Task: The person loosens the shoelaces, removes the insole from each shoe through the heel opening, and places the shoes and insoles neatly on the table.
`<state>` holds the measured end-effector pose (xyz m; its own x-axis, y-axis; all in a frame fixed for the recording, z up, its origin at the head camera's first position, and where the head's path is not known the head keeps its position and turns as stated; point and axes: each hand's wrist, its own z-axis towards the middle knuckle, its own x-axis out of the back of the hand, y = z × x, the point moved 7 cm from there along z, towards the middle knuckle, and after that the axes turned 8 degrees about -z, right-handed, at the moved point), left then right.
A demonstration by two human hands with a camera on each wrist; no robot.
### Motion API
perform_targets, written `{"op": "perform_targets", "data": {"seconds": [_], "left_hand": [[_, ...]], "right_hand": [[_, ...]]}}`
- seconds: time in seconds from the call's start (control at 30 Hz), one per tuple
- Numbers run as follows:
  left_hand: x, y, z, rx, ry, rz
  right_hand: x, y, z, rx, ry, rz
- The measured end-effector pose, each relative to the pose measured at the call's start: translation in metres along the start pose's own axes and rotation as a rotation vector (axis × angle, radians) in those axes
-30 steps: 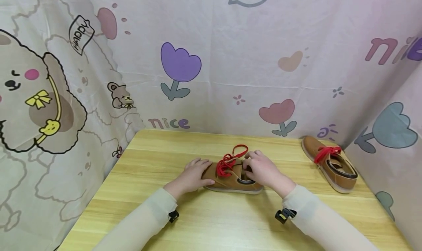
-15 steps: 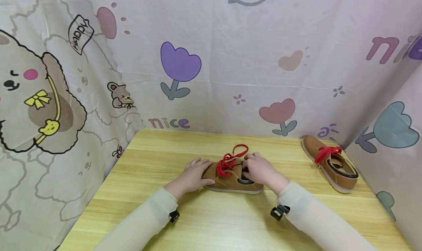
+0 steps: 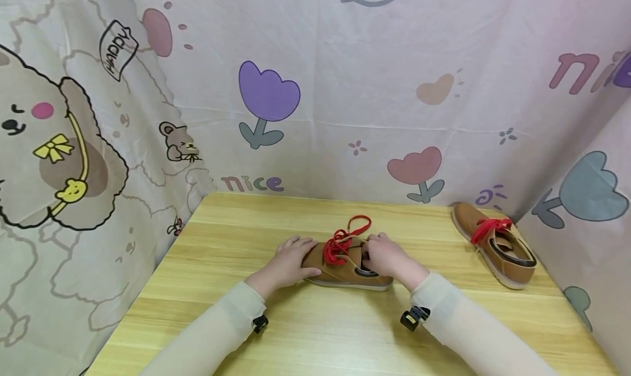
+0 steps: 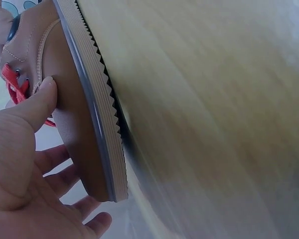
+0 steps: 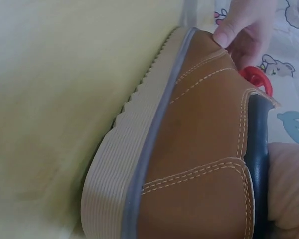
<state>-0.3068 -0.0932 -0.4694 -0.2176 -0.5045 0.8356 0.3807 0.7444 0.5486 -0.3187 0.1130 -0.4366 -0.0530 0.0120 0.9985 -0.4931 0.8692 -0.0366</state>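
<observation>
**Left hand [image 3: 288, 263] on the toe, right hand [image 3: 391, 257] in the opening of one brown shoe [image 3: 342, 274]**

Nearest to me, in the head view, are two pale sleeves [image 3: 212, 332], each with a small black device [image 3: 260, 324] at the cuff. Under the forearms and hands I see a table [image 3: 315, 332] of yellowish wood grain.

The shoe stands on its sole [image 5: 124, 149] between the hands, toe towards the left one and heel under the right. I have the left hand laid across the toe, its thumb touching the near side and its other fingers spread apart round the far side, so the toe is held between them. My left wrist view shows that thumb lying against the brown upper.

The right hand reaches down into the opening, past the dark collar [image 5: 257, 164]. Its fingertips are hidden inside, so I cannot tell whether they pinch anything.

Between the hands, red laces [image 3: 337, 247] lie in a loose tangle on top of the shoe, and one long loop sticks out beyond it on the far side.

Farther off, well to the right of the right hand, I see a second shoe [image 3: 494, 258], also brown, set at a slant with its red lace bow [image 3: 488, 231] on top. Past both hands hangs a pale cloth [image 3: 345, 63] printed with tulips, hearts and bears.
</observation>
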Motion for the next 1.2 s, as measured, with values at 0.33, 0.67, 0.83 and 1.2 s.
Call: {"op": "perform_targets", "data": {"seconds": [0.33,0.67,0.83,1.2], "left_hand": [[0.000,0.000,0.000,-0.001,-0.006,-0.007],[-0.001,-0.001,0.000,0.001,-0.010,-0.021],[0.000,-0.001,0.000,0.004,-0.006,-0.023],[0.002,-0.001,0.001,0.010,-0.002,-0.032]], "right_hand": [[0.003,0.003,-0.005,0.087,0.080,0.132],[0.004,0.010,-0.007,0.098,0.164,0.323],[0.002,0.013,-0.006,0.081,0.185,0.383],[0.006,0.024,-0.008,0.061,0.259,0.705]]}}
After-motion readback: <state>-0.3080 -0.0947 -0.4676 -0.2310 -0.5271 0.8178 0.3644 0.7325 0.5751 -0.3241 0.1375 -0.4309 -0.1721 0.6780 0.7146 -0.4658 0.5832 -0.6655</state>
